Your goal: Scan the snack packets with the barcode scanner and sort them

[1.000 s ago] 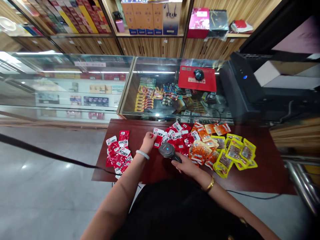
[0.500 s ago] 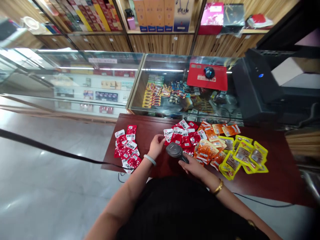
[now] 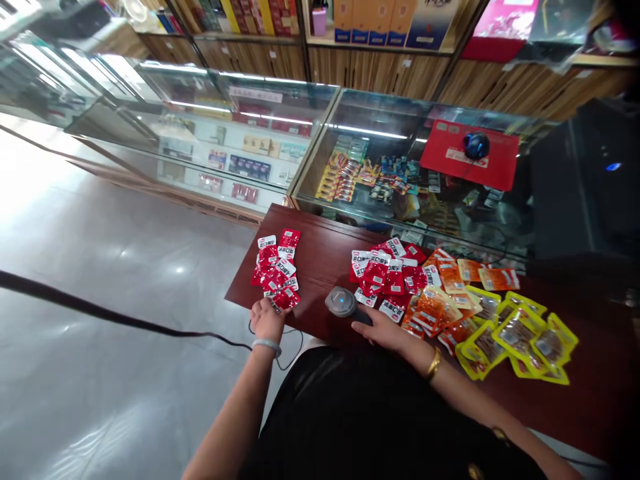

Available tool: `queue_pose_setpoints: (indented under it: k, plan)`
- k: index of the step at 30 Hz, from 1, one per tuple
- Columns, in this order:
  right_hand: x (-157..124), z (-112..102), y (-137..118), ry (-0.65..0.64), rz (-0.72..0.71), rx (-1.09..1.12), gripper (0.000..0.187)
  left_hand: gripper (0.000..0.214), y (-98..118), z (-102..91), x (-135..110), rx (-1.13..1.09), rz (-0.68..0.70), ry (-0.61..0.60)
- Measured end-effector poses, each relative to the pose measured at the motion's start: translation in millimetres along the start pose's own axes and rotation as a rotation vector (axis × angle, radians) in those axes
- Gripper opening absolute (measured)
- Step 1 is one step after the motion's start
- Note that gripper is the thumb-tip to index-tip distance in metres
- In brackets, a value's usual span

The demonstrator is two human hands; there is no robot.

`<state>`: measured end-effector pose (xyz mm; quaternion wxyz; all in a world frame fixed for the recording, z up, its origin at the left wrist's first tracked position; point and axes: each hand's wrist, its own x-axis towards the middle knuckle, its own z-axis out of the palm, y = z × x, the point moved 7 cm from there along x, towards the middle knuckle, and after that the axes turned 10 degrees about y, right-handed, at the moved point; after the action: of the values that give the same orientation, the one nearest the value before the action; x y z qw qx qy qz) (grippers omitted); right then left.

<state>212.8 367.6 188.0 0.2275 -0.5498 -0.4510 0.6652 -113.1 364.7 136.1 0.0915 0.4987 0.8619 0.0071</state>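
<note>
My left hand (image 3: 267, 319) rests at the near edge of a small pile of red snack packets (image 3: 276, 269) on the left of the dark red table (image 3: 320, 257); its fingers curl around a red packet at the pile's edge. My right hand (image 3: 381, 329) grips the handle of a grey barcode scanner (image 3: 341, 301), whose blue light faces up. Just beyond the scanner lies a larger heap of red packets (image 3: 383, 273).
Orange packets (image 3: 440, 303) and yellow packets (image 3: 520, 333) spread to the right. A glass display counter (image 3: 320, 133) stands behind the table, with a red mouse mat and mouse (image 3: 475, 145) on it. A black cable (image 3: 100, 312) crosses the floor at left.
My left hand has carried a red packet from the middle heap over to the left pile. The camera has swung left; my right hand stays on the scanner.
</note>
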Motion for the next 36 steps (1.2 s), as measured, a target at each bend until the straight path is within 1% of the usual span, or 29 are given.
queue_pose_setpoints:
  k: [2,3,5,6,8,10,13,14,16,19,21,23,24,27,29,30,31,32,34,36]
  plan:
    - [0,0,1,0.001,0.001,-0.011,0.059,0.056,-2,-1.0,2,-0.013,0.012,0.021]
    - [0,-1,0,0.002,-0.001,-0.012,0.058,0.052,-1,0.4,1,-0.048,0.007,0.005]
    - [-1,-3,0,0.005,-0.006,-0.005,0.058,0.043,7,7.5,-2,-0.180,-0.023,-0.079]
    - [-2,-5,-1,0.009,-0.008,0.001,0.058,0.039,15,11.4,-4,-0.276,-0.031,-0.120]
    - [-4,-8,-2,0.020,-0.009,0.014,0.059,0.033,39,17.2,-9,-0.489,-0.016,-0.169]
    - [-6,-13,-1,0.041,-0.008,0.025,0.060,0.031,69,20.3,-13,-0.675,0.032,-0.195]
    - [-10,-20,0,0.079,-0.015,0.032,0.060,0.032,110,22.6,-20,-0.832,0.101,-0.256]
    - [-11,-22,0,0.095,-0.021,0.032,0.059,0.031,122,21.7,-21,-0.850,0.134,-0.269]
    - [-13,-28,0,0.133,-0.037,0.035,0.057,0.029,138,17.5,-21,-0.834,0.209,-0.257]
    - [-18,-34,0,0.192,-0.063,0.059,0.057,0.026,148,13.4,-18,-0.758,0.298,-0.213]
    - [-21,-36,1,0.217,-0.064,0.081,0.059,0.025,152,16.9,-16,-0.743,0.309,-0.222]
    - [-24,-37,4,0.227,-0.046,0.103,0.060,0.025,161,23.4,-18,-0.764,0.308,-0.255]
    - [-25,-37,5,0.227,-0.036,0.110,0.060,0.025,168,26.7,-21,-0.789,0.317,-0.282]
    - [-28,-37,7,0.216,-0.034,0.118,0.059,0.025,201,34.1,-36,-0.911,0.387,-0.412]
    - [-28,-38,7,0.224,-0.042,0.121,0.059,0.032,218,34.2,-44,-0.993,0.425,-0.483]
    - [-28,-39,7,0.229,-0.040,0.123,0.060,0.036,221,32.9,-44,-1.013,0.426,-0.484]
    - [-27,-39,8,0.229,-0.032,0.125,0.061,0.039,219,30.7,-41,-1.007,0.417,-0.454]
    - [-26,-38,9,0.224,-0.022,0.125,0.062,0.041,212,27.8,-36,-0.973,0.400,-0.392]
    - [-23,-34,10,0.193,-0.001,0.116,0.063,0.041,183,19.7,-20,-0.826,0.349,-0.211]
    - [-18,-28,10,0.155,0.010,0.102,0.063,0.046,143,10.2,-4,-0.617,0.265,-0.019]
